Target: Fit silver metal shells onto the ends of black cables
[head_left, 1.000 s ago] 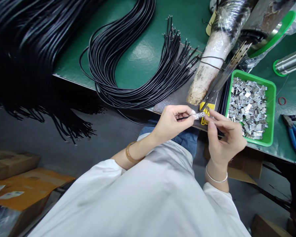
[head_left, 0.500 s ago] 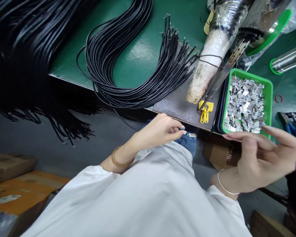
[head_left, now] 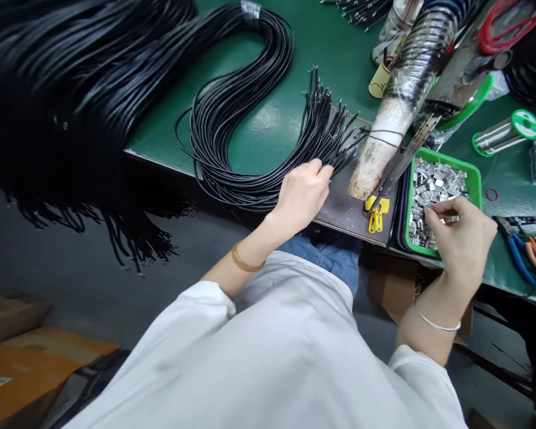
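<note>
My left hand [head_left: 306, 193] lies on the near side of a bundle of black cables [head_left: 232, 179], close to their stripped ends. Its fingers are curled down on a cable there, with the fingertips mostly hidden. My right hand [head_left: 467, 232] reaches over the near right part of a green tray [head_left: 476, 185] full of small metal connectors [head_left: 440, 179]. Its thumb and index finger come together in a pinch among the connectors; the piece between them barely shows.
Between my hands stand a white-wrapped duct [head_left: 375, 161], a metal arm [head_left: 411, 146] and a yellow clip-like tool [head_left: 376, 215]. Solder spools [head_left: 507, 134], pliers [head_left: 516, 244] and a red ring [head_left: 492, 194] lie at right. More black cables [head_left: 84, 107] hang over the table's left edge.
My left hand has moved up from near my lap, where it held a small connector, onto the cable bundle. My right hand has moved to the tray and closed into a pinch. The view has shifted.
</note>
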Available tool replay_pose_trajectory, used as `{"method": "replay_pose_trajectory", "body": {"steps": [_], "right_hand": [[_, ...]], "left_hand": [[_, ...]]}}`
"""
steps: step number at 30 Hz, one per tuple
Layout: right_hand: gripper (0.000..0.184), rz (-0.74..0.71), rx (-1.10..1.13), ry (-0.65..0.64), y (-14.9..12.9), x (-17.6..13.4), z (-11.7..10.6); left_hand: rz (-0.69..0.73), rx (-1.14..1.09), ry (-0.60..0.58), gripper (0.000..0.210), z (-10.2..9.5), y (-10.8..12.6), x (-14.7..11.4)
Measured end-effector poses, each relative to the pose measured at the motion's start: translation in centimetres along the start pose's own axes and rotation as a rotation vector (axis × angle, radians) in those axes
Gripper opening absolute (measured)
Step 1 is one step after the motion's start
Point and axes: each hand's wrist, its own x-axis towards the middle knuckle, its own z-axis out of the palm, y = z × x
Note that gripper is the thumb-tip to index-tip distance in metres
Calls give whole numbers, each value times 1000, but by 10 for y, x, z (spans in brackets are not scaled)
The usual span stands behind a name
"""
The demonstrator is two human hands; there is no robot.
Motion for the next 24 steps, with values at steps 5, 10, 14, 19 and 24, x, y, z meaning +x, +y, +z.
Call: {"method": "replay_pose_trajectory", "body": {"steps": [5,10,14,19,24], "right_hand": [[15,-67,-3,56,-2,-4,-2],[12,-71,141,285,-8,-17,-8],[16,16,412,437,-33,-33,-25],[24,92,962,358,-77,-55,-42],[19,-31,948,337,-103,-72,-30]], "left_hand": [[71,-223,118,26,-12,-18,-36],[-134,-452,370,13,-11,-26,-36],[-343,-921,700,9,-4,-25,-24],[-176,-1330,242,16,-38,-1,-29],[-194,-1518,-637,12,-47,33,-35]]}}
